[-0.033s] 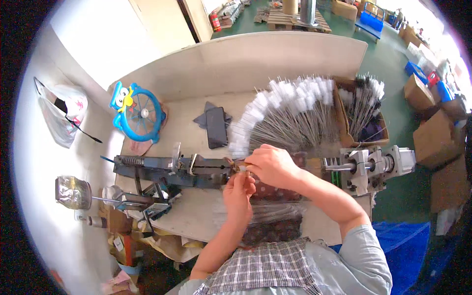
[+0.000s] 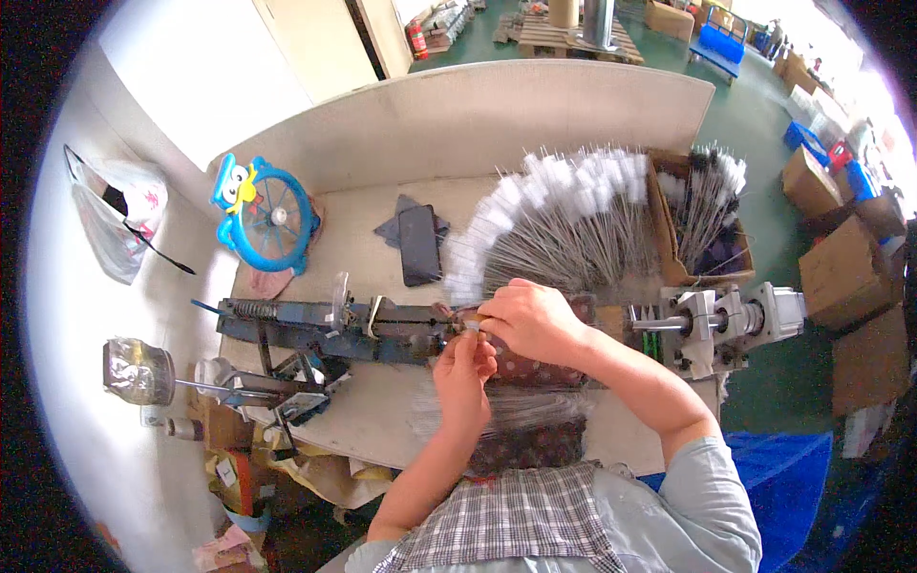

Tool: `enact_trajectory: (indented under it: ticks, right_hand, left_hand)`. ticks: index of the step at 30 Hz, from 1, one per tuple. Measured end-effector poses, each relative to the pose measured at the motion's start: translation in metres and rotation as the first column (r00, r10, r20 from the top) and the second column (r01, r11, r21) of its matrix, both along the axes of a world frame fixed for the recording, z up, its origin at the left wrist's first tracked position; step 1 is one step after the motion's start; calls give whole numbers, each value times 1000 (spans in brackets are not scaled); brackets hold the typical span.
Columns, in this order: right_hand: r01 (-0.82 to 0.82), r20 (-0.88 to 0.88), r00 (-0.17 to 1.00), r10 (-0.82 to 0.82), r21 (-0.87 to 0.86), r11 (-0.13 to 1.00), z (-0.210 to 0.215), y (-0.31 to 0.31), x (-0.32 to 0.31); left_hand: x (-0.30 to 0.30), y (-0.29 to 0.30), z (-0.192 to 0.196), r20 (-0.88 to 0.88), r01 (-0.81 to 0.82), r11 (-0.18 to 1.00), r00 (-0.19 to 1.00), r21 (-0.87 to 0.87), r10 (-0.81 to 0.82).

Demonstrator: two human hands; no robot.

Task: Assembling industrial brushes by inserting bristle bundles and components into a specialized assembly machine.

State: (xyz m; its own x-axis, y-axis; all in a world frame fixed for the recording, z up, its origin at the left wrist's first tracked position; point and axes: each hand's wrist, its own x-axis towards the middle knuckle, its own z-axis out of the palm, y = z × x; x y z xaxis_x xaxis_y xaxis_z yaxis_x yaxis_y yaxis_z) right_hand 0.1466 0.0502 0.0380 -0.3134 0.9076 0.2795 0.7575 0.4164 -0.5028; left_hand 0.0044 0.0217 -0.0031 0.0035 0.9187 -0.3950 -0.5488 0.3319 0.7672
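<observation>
My left hand and my right hand meet over the bench at the right end of a long dark metal fixture. Both are closed in a pinch, fingertips nearly touching. A small white piece shows between them; its exact kind is too small to make out. Under my right hand lies a dark red spotted cloth. Just beyond the hands, a wide fan of wire-stemmed brushes with white bristle heads rests on the bench. A bundle of thin wires lies nearer my body.
A motor-driven clamp unit stands at the right end. Behind it, a cardboard box holds more brushes. A phone and a blue toy-shaped fan sit at the back left. A low panel borders the far edge.
</observation>
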Motion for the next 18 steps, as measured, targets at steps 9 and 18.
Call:
enact_trajectory:
  ticks: [9, 18]
  right_hand:
    - [25, -177, 983, -54, -162, 986, -1, -3, -9]
    - [248, -17, 967, -254, 281, 927, -2, -21, -34]
  left_hand:
    - [-13, 6, 6, 58, 245, 969, 968, -28, -243]
    - [-4, 3, 5, 322, 34, 999, 947, -36, -20]
